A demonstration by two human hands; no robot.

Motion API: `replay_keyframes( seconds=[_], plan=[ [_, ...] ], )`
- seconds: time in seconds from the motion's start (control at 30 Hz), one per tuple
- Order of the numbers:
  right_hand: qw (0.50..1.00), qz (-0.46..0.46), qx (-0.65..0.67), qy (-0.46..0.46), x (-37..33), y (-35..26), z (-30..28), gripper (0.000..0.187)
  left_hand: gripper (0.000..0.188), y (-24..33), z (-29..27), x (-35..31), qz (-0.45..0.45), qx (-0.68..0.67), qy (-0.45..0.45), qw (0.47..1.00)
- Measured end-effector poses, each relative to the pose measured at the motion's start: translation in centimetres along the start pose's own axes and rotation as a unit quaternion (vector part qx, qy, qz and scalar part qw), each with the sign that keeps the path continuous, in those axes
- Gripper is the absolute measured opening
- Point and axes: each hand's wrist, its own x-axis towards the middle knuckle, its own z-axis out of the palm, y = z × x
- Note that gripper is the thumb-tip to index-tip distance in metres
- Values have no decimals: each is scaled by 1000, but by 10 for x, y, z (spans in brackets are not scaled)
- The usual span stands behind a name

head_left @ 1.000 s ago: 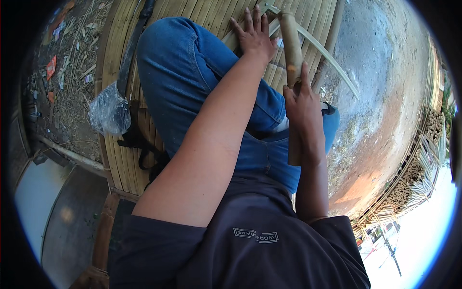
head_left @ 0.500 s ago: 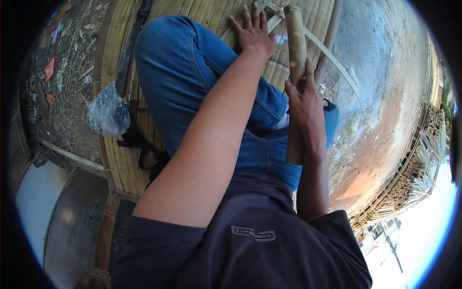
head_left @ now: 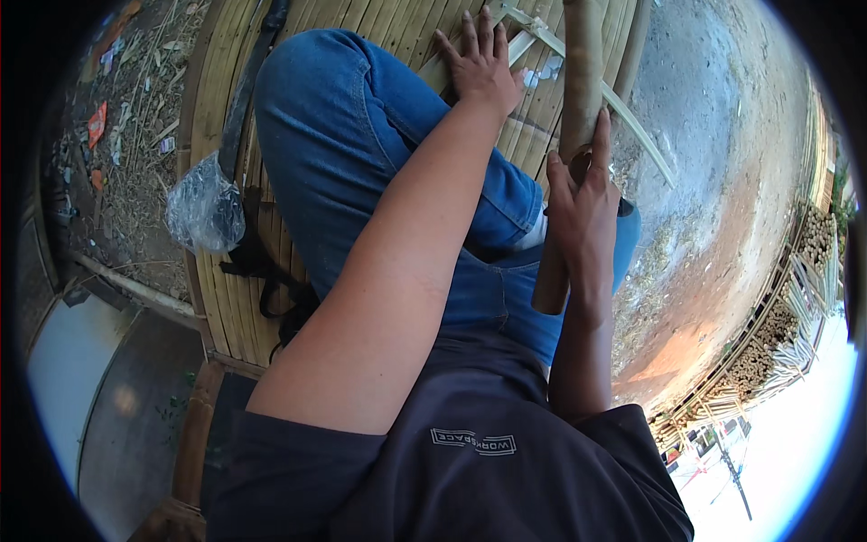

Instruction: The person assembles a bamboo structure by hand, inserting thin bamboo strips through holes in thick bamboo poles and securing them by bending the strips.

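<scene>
My left hand [head_left: 483, 72] lies with fingers spread on the bamboo slats, beside several pale split bamboo strips [head_left: 646, 140]; whether its palm presses on a strip is hidden. My right hand [head_left: 585, 212] is wrapped round a long brown wooden or bamboo rod [head_left: 582, 77], index finger stretched along it. The rod's lower end shows below the hand near my lap, and its far end runs past the top of the picture. Near the fingertips is a notch or joint; I cannot tell whether the rod is one piece or two.
I sit with bent legs in blue jeans [head_left: 316, 117] on a bamboo-slat platform [head_left: 230, 312]. On the left are a dark long strip [head_left: 246, 99], a clear plastic bag [head_left: 206, 203] and a black strap [head_left: 262, 271]. Stacked bamboo poles [head_left: 781, 330] line the far right.
The rod has swung up and slightly right, so its far end has left the picture. My right hand has moved a little with it; my left hand has barely shifted.
</scene>
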Motion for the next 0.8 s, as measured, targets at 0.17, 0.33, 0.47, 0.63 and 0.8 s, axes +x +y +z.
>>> replay_keyframes(
  seconds=[0.17, 0.33, 0.47, 0.63, 0.8],
  plan=[
    [998, 28, -51, -39, 3, -1, -5, 82, 80, 2, 12, 6, -19, 20, 74, 997],
    [991, 53, -89, -80, 1, -2, -1, 82, 78, -1, 14, 8, -13, 29, 77, 997],
    [1000, -21, -3, 0, 4, -5, 6, 82, 80, -2, -1, 4, -19, 40, 73, 996],
    [987, 51, -120, -88, 14, -11, 5, 80, 84, -2, -8, -1, -55, 88, 151, 983],
    [999, 13, 28, 17, 7, -9, 1, 82, 85, -3, -8, 0, 0, 4, 27, 1000]
  ],
)
